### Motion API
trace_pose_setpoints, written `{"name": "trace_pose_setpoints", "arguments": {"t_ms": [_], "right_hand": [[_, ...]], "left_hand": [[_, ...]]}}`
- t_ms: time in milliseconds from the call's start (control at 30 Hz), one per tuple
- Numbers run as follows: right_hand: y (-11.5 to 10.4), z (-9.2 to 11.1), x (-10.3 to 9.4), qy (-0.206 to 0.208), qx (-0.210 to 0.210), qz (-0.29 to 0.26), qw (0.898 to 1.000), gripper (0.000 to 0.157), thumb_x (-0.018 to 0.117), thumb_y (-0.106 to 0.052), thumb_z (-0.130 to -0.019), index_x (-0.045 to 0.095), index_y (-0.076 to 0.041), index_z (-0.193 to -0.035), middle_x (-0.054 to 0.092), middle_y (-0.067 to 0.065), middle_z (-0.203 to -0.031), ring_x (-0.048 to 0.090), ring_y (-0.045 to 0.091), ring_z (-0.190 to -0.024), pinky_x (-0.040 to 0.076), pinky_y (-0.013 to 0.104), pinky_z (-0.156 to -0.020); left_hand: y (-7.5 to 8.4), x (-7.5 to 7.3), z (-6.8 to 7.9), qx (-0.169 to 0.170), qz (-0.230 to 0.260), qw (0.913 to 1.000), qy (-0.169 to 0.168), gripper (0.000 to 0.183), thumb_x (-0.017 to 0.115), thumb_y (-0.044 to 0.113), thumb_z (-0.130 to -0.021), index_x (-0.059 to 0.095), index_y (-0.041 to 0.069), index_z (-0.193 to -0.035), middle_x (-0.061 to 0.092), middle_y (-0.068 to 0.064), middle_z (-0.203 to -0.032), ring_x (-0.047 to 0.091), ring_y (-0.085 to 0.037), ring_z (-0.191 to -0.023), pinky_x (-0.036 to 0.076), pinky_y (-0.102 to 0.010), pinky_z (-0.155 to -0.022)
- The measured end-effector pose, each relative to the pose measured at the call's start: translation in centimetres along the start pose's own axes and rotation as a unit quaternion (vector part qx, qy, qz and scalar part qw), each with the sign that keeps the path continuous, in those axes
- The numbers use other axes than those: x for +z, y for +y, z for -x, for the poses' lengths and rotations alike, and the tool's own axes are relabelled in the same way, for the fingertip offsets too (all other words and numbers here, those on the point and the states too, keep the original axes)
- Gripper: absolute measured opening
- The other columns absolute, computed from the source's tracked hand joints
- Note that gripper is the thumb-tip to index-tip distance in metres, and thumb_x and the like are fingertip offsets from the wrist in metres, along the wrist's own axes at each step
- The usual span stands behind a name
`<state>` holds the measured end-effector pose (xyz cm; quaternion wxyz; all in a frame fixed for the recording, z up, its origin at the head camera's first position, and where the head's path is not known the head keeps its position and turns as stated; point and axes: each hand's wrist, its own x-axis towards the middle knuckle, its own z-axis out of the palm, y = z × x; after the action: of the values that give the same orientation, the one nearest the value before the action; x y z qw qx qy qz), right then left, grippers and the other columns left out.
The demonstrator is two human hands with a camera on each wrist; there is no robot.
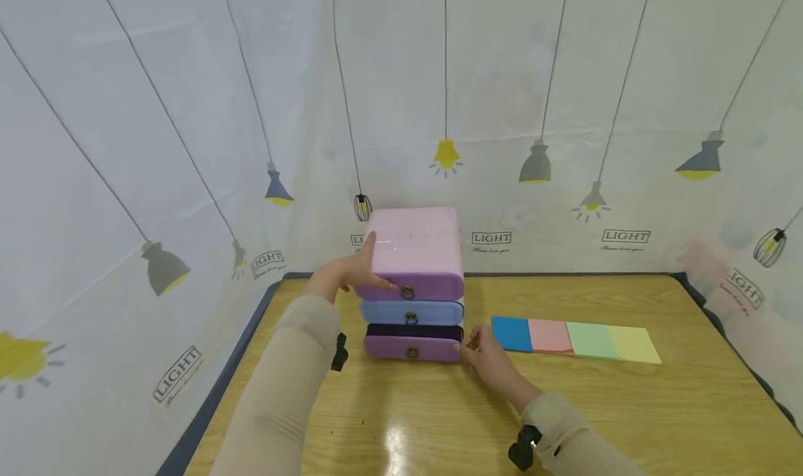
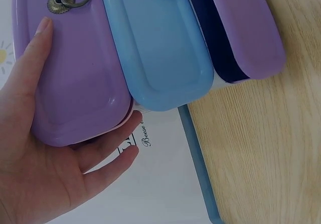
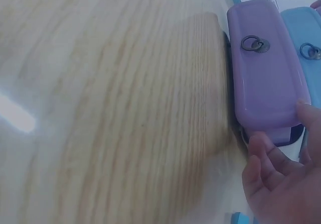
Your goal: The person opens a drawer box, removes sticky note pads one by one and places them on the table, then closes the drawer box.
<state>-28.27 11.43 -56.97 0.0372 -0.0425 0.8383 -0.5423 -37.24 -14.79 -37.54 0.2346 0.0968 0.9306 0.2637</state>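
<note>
A small three-drawer chest (image 1: 414, 242) with a pale pink top stands on the table. Its top drawer (image 2: 80, 78) is purple, the middle drawer (image 2: 160, 58) light blue, and the bottom drawer (image 3: 268, 73) purple; each bears a ring pull. The bottom drawer stands partly out, its dark inside showing as a strip. My left hand (image 1: 357, 270) grips the chest's upper left corner, thumb on the purple front and fingers round the side. At the bottom drawer's right end, my right hand (image 1: 492, 364) pinches the edge, with its thumb on the front and the other fingers curled.
Several coloured paper pads lie in a row right of the chest: blue (image 1: 511, 334), pink (image 1: 549, 336), green (image 1: 591, 340) and yellow (image 1: 633, 343). Behind the wooden table (image 1: 627, 420) hangs a pale backdrop (image 1: 502, 65) printed with lamps.
</note>
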Motion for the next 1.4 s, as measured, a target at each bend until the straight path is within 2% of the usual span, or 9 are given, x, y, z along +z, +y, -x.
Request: {"name": "trace_pose_setpoints", "arguments": {"t_ms": [467, 767, 967, 1167, 1400], "right_hand": [[0.4, -1.5, 0.1, 0.025, 0.017, 0.025, 0.999, 0.042, 0.056, -0.038, -0.087, 0.031, -0.006, -0.097, 0.047, 0.012, -0.094, 0.046, 0.021, -0.074, 0.038, 0.030, -0.060], [0.7, -2.3, 0.3, 0.032, 0.036, -0.003, 0.999, 0.041, 0.057, -0.036, -0.087, 0.032, -0.005, -0.100, 0.048, 0.015, -0.097, 0.046, 0.022, -0.073, 0.039, 0.031, -0.059], [0.6, -2.5, 0.3, 0.034, 0.059, -0.003, 0.998, 0.052, 0.056, -0.044, -0.085, 0.034, -0.002, -0.107, 0.048, 0.016, -0.101, 0.047, 0.024, -0.083, 0.039, 0.032, -0.065], [0.8, -2.8, 0.3, 0.052, 0.056, -0.020, 0.997, 0.054, 0.057, -0.042, -0.085, 0.033, 0.000, -0.109, 0.047, 0.017, -0.103, 0.047, 0.025, -0.089, 0.039, 0.033, -0.068], [0.5, -2.4, 0.3, 0.064, 0.067, -0.042, 0.995, 0.060, 0.062, -0.039, -0.083, 0.034, 0.003, -0.116, 0.052, 0.019, -0.101, 0.051, 0.024, -0.083, 0.043, 0.031, -0.062]], "left_hand": [[-0.2, 0.1, -0.3, 0.004, -0.001, 1.0000, 0.003, 0.126, 0.073, 0.053, -0.065, -0.028, 0.027, -0.137, -0.009, -0.009, -0.149, 0.030, -0.035, -0.123, 0.044, -0.047, -0.073], [-0.5, 0.1, -0.5, 0.004, 0.006, 1.0000, 0.000, 0.128, 0.074, 0.054, -0.063, -0.028, 0.029, -0.136, -0.011, -0.007, -0.149, 0.029, -0.036, -0.124, 0.044, -0.048, -0.075], [-0.5, 0.0, -0.5, 0.007, 0.006, 0.9999, -0.002, 0.128, 0.074, 0.054, -0.063, -0.028, 0.029, -0.136, -0.012, -0.008, -0.149, 0.028, -0.036, -0.124, 0.043, -0.049, -0.076], [-0.4, -0.1, -0.7, 0.010, 0.006, 0.9999, -0.001, 0.129, 0.074, 0.055, -0.063, -0.028, 0.028, -0.136, -0.012, -0.008, -0.149, 0.028, -0.037, -0.124, 0.045, -0.047, -0.073], [-0.5, 0.0, -0.8, 0.001, -0.003, 1.0000, -0.003, 0.128, 0.073, 0.056, -0.063, -0.029, 0.029, -0.136, -0.012, -0.008, -0.149, 0.028, -0.036, -0.125, 0.045, -0.048, -0.075]]}}
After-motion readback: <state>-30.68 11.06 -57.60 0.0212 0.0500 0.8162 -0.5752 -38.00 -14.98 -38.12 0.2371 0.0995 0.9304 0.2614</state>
